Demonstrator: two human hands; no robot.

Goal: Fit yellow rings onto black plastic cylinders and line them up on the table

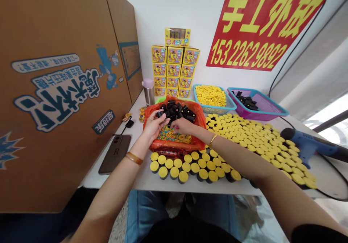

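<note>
A basket lined with a red plastic bag [201, 118] stands before me. Black plastic cups [176, 109] are heaped at its back, and small coloured candy balls [166, 133] lie at its front. My left hand [155, 125] is over the basket's left side, its fingers closed around a black cup [160, 114]. Just to its right, my right hand [183, 126] reaches down to the candy balls with bent, closed fingers. What those fingers hold, if anything, is hidden. Some yellow lids [185, 138] lie at the front right inside the basket.
Rows of black cups with yellow lids [244, 132] cover the right and front of the table. Behind are a basket of yellow lids [210, 95] and a purple basket [261, 114]. A phone [115, 154], thermos [148, 92], large carton [67, 91] and blue heat gun [304, 143] stand around.
</note>
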